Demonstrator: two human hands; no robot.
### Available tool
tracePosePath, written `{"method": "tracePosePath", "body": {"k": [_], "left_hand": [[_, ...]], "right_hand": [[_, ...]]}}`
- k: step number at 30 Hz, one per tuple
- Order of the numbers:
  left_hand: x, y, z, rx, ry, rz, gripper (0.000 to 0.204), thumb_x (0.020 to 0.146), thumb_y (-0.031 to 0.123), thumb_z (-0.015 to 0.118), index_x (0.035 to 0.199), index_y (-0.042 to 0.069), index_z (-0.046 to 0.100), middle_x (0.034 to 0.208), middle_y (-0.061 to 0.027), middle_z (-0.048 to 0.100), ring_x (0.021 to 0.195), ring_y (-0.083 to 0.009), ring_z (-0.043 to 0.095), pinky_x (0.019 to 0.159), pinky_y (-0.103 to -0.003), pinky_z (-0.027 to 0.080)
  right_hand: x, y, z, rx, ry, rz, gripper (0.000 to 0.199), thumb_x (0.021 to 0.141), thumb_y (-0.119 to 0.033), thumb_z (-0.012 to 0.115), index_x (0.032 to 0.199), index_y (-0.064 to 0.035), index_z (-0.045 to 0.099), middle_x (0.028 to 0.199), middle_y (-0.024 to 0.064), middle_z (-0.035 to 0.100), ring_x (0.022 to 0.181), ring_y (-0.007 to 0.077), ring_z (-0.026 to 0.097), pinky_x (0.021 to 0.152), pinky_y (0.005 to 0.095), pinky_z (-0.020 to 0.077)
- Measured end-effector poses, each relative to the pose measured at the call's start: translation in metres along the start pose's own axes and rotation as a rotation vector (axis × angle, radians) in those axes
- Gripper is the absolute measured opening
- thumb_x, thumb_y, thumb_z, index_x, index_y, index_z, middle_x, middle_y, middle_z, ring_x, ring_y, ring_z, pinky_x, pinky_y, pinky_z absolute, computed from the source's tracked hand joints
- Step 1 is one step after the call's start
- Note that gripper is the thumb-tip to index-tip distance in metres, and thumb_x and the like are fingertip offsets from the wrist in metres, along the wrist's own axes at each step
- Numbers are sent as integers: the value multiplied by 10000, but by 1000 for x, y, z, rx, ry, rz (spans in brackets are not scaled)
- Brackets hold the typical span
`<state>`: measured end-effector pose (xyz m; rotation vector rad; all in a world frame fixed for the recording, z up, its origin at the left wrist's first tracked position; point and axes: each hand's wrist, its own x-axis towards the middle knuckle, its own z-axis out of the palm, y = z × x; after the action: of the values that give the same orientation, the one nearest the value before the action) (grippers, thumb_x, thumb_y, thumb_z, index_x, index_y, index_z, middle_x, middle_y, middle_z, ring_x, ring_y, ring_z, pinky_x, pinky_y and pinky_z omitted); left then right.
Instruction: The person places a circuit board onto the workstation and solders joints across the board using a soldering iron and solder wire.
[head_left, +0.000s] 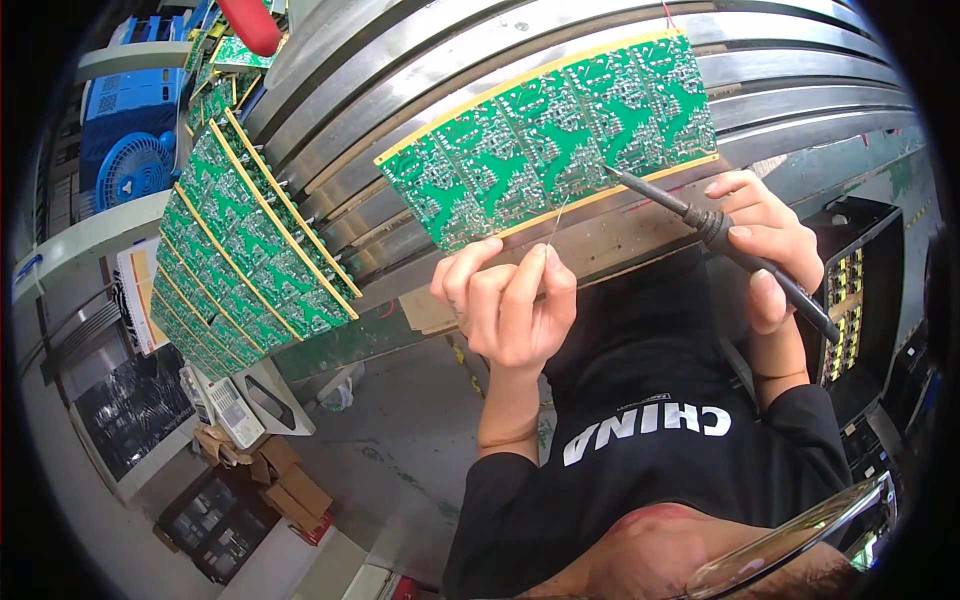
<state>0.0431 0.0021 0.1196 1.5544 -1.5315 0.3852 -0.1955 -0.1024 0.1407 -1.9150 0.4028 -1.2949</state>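
Observation:
A long green circuit board with yellow edge strips lies solder side up on metal rails in front of me. In my right hand is a soldering iron, its tip resting on or just above the board right of its middle. My left hand pinches a thin solder wire near the board's front edge. The wire's end points up over the board, a little left of the iron's tip. I cannot tell whether the wire touches the board.
Several green boards stand stacked at the left, on the metal rails. Beyond them are a blue fan and a red object. A black rack with small boards stands at the right. Cardboard lies lower left.

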Motion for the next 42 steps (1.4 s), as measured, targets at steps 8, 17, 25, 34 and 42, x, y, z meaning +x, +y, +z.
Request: {"method": "tracePosePath", "body": {"k": [8, 17, 25, 34, 42], "left_hand": [[3, 3, 3, 4, 12, -32, 162, 761, 11, 793, 913, 63, 769, 748, -18, 564, 880, -253, 639, 855, -425, 443], [9, 3, 6, 12, 8, -48, 170, 767, 18, 808, 927, 58, 765, 769, -13, 579, 819, -235, 608, 850, -393, 423], [14, 4, 6, 32, -29, -45, 171, 763, 21, 813, 920, 63, 761, 776, -6, 577, 806, -230, 589, 846, -376, 407], [18, 7, 7, 30, -71, -43, 177, 784, 32, 819, 942, 76, 755, 769, -3, 570, 798, -234, 565, 822, -378, 397], [26, 10, 2, 34, -119, -55, 184, 809, -5, 817, 970, 57, 755, 748, -19, 560, 721, -220, 543, 718, -354, 419]], "right_hand": [[1, 3, 11, -98, -71, -74, 302, 920, -186, 654, 1081, 66, 697, 822, 155, 668, 726, 302, 655, 786, 482, 554], [7, 1, 20, -127, -86, -43, 285, 923, -167, 678, 1089, 61, 716, 847, 145, 687, 742, 299, 669, 746, 428, 550], [11, -10, 23, -212, -116, -43, 295, 868, -148, 719, 1089, 46, 727, 855, 149, 697, 752, 310, 685, 731, 428, 556], [9, -17, 26, -273, -142, -37, 352, 791, -149, 763, 1108, 2, 743, 889, 104, 700, 774, 277, 675, 774, 437, 554], [7, -17, 27, -276, -151, -33, 383, 756, -142, 778, 1114, -9, 746, 898, 103, 700, 771, 276, 669, 783, 443, 555]]}}
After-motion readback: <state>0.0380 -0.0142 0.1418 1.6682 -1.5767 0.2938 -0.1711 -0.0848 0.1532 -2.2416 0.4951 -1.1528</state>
